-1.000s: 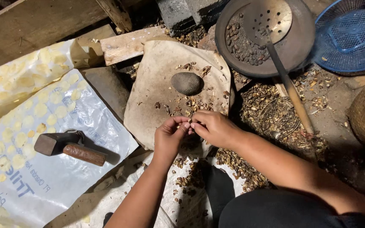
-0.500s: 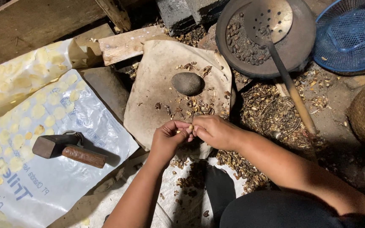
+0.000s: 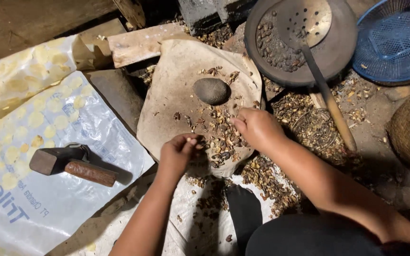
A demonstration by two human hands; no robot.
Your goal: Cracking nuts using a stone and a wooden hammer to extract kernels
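Dirt floor (image 3: pixel 380 137) littered with broken shell; on the flat slab (image 3: pixel 176 95), shelled pieces (image 3: pixel 221 137) lie heaped between both hands with more left, left hand (image 3: pixel 179 154) fingers pinching one small kernel (image 3: pixel 189 139), right hand (image 3: pixel 257 127) fingers curled closed over the heap.

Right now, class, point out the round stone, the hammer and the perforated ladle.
round stone (image 3: pixel 211 90), head view, middle of its top.
hammer (image 3: pixel 53 160), head view, on its dark head.
perforated ladle (image 3: pixel 304 18), head view, on its holed bowl.
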